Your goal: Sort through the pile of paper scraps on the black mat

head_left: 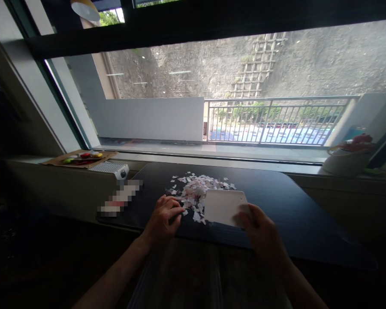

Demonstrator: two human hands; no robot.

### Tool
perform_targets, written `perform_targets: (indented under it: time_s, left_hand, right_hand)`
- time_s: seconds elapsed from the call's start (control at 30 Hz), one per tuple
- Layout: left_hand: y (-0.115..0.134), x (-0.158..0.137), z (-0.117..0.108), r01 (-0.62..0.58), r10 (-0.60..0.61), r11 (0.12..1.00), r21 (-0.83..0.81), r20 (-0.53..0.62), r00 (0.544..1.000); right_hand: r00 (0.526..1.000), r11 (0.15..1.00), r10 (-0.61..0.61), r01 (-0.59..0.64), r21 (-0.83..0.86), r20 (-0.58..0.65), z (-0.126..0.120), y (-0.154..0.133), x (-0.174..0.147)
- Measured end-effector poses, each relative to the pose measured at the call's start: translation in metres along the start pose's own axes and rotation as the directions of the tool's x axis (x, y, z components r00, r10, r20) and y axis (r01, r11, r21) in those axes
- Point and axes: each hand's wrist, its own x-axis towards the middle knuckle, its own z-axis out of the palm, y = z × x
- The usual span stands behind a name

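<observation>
A loose pile of small torn paper scraps (193, 189) lies on the dark table (276, 206). My right hand (260, 225) grips the right edge of a flat white board (223, 207), which has rounded corners and a small hole near its upper right corner. The board's left edge is against the right side of the pile and covers part of it; those fingers are slightly blurred. At the pile's near left side, my left hand (164, 216) rests with bent fingers and the thumb apart, its fingertips close to the scraps. I see nothing held in it.
A clear plastic container (218, 274) stands in shadow below the table's near edge. On the left are a blurred-out item (122, 199), a white appliance with a knob (117, 171) and cardboard (56, 160) with colourful things. A pale rounded container (345, 161) stands by the window.
</observation>
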Motion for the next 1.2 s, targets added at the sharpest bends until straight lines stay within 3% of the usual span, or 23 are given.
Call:
perform_targets:
  time_s: [0.27,0.43,0.57,0.73,0.87,0.97,1.2]
  left_hand:
    - [0.018,-0.006,0.002,-0.072,0.072,0.997,-0.007,0.200,0.977]
    - [0.021,0.004,0.007,-0.014,0.003,0.999,0.052,0.211,0.977]
    - [0.023,0.009,0.010,-0.076,0.057,0.994,0.078,0.217,0.975]
    - [0.018,0.008,0.010,-0.011,-0.006,0.994,0.113,0.149,0.989]
    - [0.014,0.007,0.007,-0.007,0.000,0.996,0.088,0.087,0.996]
    - [0.013,0.008,0.009,0.007,-0.009,0.997,0.071,0.029,1.000]
    - [0.005,0.009,0.017,0.128,-0.131,0.991,-0.034,-0.114,0.985]
  right_hand:
    - [1.000,0.993,-0.003,0.001,-0.116,-0.014,-0.008,-0.008,0.003]
    - [1.000,0.994,0.001,-0.002,-0.107,-0.003,-0.015,-0.010,0.002]
    - [1.000,0.999,-0.009,0.010,-0.041,0.008,-0.004,-0.011,0.004]
    - [0.999,0.999,-0.012,0.013,-0.039,0.038,0.008,-0.012,0.009]
    - [1.000,0.999,-0.005,0.004,-0.044,-0.011,-0.003,-0.011,0.003]
    - [0.999,0.998,0.017,-0.015,-0.054,0.032,-0.016,-0.012,-0.006]
    - [1.000,0.998,0.019,-0.020,-0.065,-0.018,-0.024,-0.010,-0.011]
